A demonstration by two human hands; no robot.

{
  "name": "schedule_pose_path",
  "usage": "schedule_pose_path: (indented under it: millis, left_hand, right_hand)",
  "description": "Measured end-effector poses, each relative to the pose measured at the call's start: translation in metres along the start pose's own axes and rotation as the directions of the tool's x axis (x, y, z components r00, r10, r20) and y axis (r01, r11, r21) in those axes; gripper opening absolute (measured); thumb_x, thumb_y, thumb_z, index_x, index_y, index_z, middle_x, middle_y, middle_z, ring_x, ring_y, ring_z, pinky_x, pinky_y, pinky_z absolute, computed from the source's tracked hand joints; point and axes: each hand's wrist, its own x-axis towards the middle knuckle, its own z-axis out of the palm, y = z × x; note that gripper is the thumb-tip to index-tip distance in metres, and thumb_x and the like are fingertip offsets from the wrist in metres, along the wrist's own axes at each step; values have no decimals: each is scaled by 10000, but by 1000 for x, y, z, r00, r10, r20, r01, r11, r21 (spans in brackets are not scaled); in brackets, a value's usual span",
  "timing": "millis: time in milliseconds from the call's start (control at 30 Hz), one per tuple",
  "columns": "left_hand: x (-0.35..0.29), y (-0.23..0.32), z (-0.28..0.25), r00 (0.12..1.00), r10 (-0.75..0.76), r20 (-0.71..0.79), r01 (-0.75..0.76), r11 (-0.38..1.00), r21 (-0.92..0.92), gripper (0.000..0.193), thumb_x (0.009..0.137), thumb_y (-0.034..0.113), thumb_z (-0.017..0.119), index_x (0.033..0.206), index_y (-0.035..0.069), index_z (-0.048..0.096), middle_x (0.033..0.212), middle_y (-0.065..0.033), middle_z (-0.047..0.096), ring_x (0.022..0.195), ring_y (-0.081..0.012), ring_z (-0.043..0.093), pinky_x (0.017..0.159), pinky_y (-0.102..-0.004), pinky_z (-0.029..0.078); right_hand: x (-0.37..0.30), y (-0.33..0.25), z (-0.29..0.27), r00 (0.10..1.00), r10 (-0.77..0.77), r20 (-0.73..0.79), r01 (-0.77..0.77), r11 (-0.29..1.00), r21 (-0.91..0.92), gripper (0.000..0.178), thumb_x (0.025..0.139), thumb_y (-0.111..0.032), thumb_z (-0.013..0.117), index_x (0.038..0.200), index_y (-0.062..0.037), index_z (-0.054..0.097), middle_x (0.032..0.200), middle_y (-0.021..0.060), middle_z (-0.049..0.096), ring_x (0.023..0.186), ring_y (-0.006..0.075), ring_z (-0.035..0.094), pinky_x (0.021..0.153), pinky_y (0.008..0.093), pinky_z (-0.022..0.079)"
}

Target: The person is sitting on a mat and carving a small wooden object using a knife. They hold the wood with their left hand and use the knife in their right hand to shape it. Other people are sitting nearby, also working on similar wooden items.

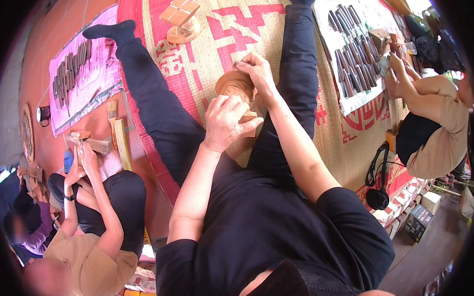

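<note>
Between the outstretched legs (297,52), I see the left hand (224,122) curled over the near end of the carved wooden piece (234,86), its long axis pointing away; the right hand (257,77) pinches its round far rim.

Both hands (224,122) (258,74) hold a wooden piece (235,89) between outstretched legs (160,109).

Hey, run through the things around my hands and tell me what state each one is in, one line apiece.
Left hand: curled around the wooden carving's lower part
Right hand: fingers bent at its round end
Wooden carving: held between the legs
Second wooden piece: standing on the mat, square end up
Woven mat: spread out
Dark-handled tools, left: laid side by side on pink cloth
Dark-handled tools, right: laid in rows on pale cloth
</note>
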Motion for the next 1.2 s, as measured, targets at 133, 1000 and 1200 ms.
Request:
schedule_pose_path:
  millis: [133, 1000, 1200]
  left_hand:
    - [-2, 4, 2, 1000, 12, 1, -12, 1000, 11, 334, 665, 372, 810, 773, 104, 641, 826, -27, 589, 793, -222, 566, 741, -357, 493]
    - [-21, 6, 3, 999, 13, 38, -13, 1000, 2, 347, 655, 379, 814, 793, 108, 647, 868, -26, 592, 830, -233, 571, 761, -376, 498]
    - [-1, 16, -1, 1000, 26, 5, -26, 1000, 9, 330, 663, 301, 842, 825, 85, 651, 882, -56, 623, 879, -291, 588, 804, -417, 509]
  right_hand:
    - [-13, 8, 2, 990, -74, 118, 108, 944, -311, 128, 787, -119, 740, 874, -38, 693, 825, 65, 716, 788, 159, 655, 745, 310, 506]
    - [-9, -1, 8, 953, -132, 272, 272, 765, -583, 205, 757, -250, 742, 870, -91, 680, 810, 121, 703, 793, 293, 679, 742, 381, 509]
    - [21, 13, 21, 922, -332, 197, 332, 421, -844, 111, 758, -164, 657, 834, -101, 708, 788, 176, 686, 750, 360, 672, 726, 450, 528]
